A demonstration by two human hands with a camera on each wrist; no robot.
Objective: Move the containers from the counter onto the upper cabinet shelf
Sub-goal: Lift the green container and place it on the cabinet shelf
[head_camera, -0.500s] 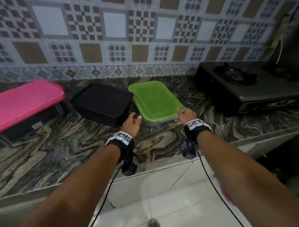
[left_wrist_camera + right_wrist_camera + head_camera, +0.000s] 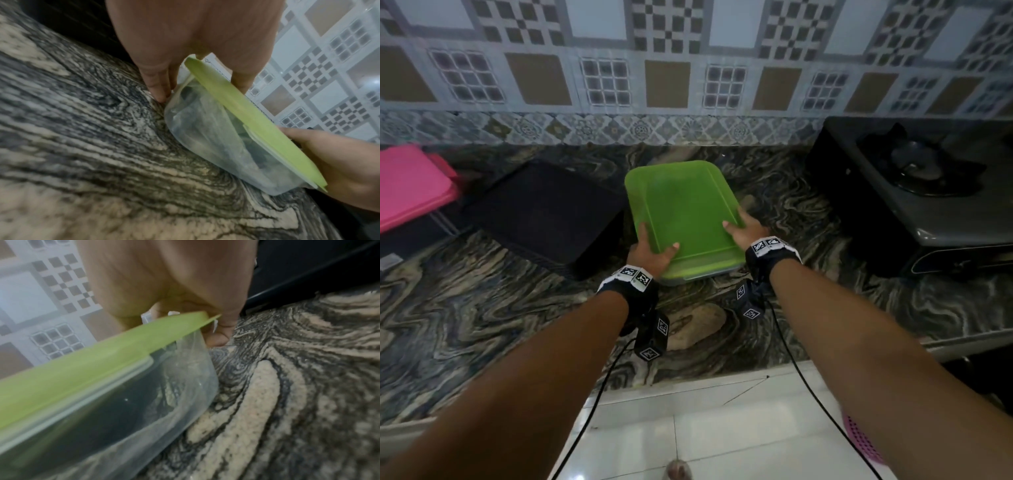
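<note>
A clear container with a green lid (image 2: 683, 214) sits mid-counter. My left hand (image 2: 650, 250) grips its near left corner, thumb on the lid and fingers down the side. My right hand (image 2: 743, 229) grips the near right corner the same way. The left wrist view shows the clear tub (image 2: 213, 138) under the green lid (image 2: 252, 116) with my left fingers (image 2: 158, 84) along its wall. In the right wrist view my right fingers (image 2: 220, 332) curl under the lid edge (image 2: 98, 360). A black container (image 2: 544, 212) and a pink-lidded container (image 2: 410, 185) stand to the left.
A black gas stove (image 2: 914, 192) stands at the right on the marbled counter (image 2: 482, 325). A patterned tiled wall (image 2: 688, 68) backs the counter. White floor tiles (image 2: 705, 428) lie below the counter edge. No cabinet shelf is in view.
Both hands have moved from the near edge onto the green-lidded container's near corners, thumbs now on the lid. The camera has come closer.
</note>
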